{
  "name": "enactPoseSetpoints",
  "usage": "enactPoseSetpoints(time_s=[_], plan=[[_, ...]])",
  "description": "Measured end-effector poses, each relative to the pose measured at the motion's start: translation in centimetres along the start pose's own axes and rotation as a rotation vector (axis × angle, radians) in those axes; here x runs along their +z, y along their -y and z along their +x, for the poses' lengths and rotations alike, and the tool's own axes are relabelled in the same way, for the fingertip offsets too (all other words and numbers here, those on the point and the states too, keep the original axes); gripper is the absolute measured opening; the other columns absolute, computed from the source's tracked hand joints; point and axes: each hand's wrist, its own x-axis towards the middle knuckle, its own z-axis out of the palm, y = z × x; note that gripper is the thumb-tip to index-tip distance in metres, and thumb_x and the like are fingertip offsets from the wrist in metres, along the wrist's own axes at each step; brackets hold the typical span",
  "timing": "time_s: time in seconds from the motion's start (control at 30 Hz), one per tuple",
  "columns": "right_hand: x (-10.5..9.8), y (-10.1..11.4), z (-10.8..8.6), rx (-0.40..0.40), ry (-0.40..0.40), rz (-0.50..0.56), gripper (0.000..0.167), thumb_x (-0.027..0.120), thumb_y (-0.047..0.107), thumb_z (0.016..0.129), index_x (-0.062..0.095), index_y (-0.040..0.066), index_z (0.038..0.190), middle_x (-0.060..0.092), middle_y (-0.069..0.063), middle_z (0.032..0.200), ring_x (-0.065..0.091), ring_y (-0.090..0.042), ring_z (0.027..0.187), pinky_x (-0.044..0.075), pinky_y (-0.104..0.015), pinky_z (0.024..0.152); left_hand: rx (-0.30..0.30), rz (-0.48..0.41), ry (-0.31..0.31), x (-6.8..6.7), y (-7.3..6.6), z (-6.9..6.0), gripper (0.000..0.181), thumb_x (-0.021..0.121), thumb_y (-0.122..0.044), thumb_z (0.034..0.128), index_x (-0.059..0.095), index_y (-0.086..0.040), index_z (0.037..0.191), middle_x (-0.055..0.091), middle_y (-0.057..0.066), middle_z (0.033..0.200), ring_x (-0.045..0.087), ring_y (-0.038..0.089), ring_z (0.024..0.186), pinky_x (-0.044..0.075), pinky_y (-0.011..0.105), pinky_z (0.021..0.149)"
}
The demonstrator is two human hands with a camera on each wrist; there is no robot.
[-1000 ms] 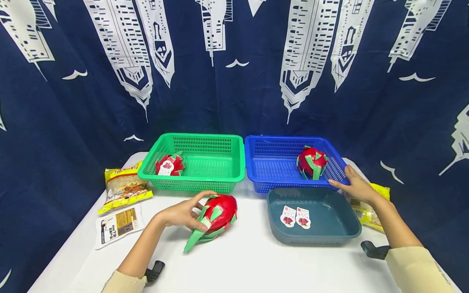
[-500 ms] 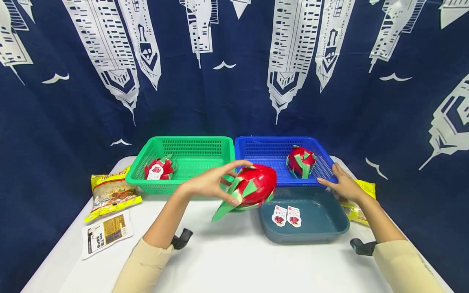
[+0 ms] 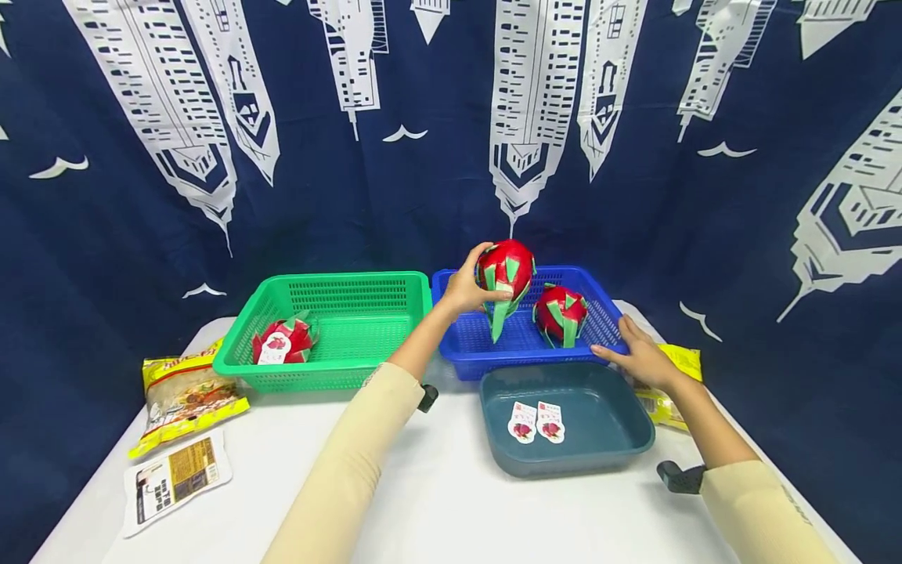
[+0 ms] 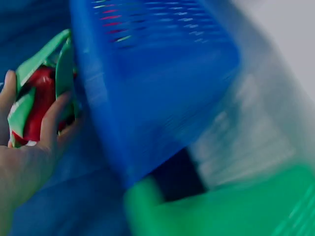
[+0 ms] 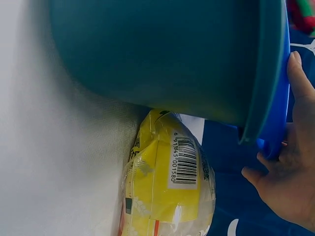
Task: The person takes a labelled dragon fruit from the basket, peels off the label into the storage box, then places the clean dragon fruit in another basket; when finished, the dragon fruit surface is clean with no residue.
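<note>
Left grip (image 3: pixel 468 290) around glossy dragon fruit (image 3: pixel 512 263)

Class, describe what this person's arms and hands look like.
The left hand and right hand are gloveless. The left sleeve and right sleeve are cream, the right bearing small, unreadable dark lettering. A curved black fitting shows by the right one, another black piece by the left.

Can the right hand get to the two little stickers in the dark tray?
Probably yes: the right hand is close by, gripping the blue basket, and nothing covers the two stickers in the dark tray. It would likely have to let go first.
</note>
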Motion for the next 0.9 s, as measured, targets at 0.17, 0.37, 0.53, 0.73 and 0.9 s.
enactPoseSetpoints(time_s=[0.17,0.37,0.53,0.73,0.9], plan=[[0.4,0.3,-0.3,0.014,-0.003,0.001,0.101,0.054,0.055,0.086,-0.002,-0.006,0.143,-0.006,-0.027,0.148,0.001,-0.05,0.132,0.012,-0.069,0.096,-0.172,0.109,-0.135,2.4,3.8,1.2,0.092,0.085,-0.014,0.0646,0.033,-0.029,0.139,0.043,0.02,0.129,0.046,0.039,0.114,0.054,0.041,0.052],[0.3,0.3,-0.5,0.026,-0.013,-0.009,0.1,0.052,0.057,0.086,-0.004,-0.003,0.144,-0.008,-0.025,0.149,0.0,-0.049,0.133,0.013,-0.069,0.095,-0.329,0.16,-0.127,3.9,8.3,3.3,0.103,0.092,-0.011,0.0505,0.036,-0.035,0.133,0.043,0.026,0.124,0.047,0.042,0.11,0.052,0.045,0.045],[0.4,0.3,-0.5,0.036,-0.014,0.009,0.1,0.051,0.057,0.086,-0.005,-0.001,0.144,-0.011,-0.023,0.15,-0.002,-0.048,0.133,0.011,-0.069,0.096,-0.457,0.11,-0.048,4.0,9.4,4.0,0.105,0.091,-0.009,0.0526,0.03,-0.035,0.134,0.037,0.026,0.127,0.045,0.041,0.113,0.052,0.047,0.048],[0.3,0.3,-0.3,0.033,-0.012,0.016,0.1,0.051,0.057,0.086,-0.007,0.0,0.144,-0.012,-0.023,0.15,-0.004,-0.047,0.134,0.01,-0.069,0.097,-0.55,0.087,-0.022,3.5,6.5,2.2,0.101,0.081,-0.005,0.068,0.019,-0.031,0.143,0.032,0.022,0.134,0.042,0.039,0.119,0.053,0.049,0.06],[0.4,0.1,-0.4,0.037,-0.012,0.016,0.1,0.051,0.057,0.086,-0.006,-0.001,0.144,-0.012,-0.023,0.149,-0.004,-0.047,0.134,0.009,-0.069,0.097,-0.545,0.149,-0.017,3.8,7.1,2.5,0.103,0.08,-0.009,0.0704,0.015,-0.035,0.145,0.033,0.023,0.136,0.042,0.04,0.119,0.053,0.048,0.058]])
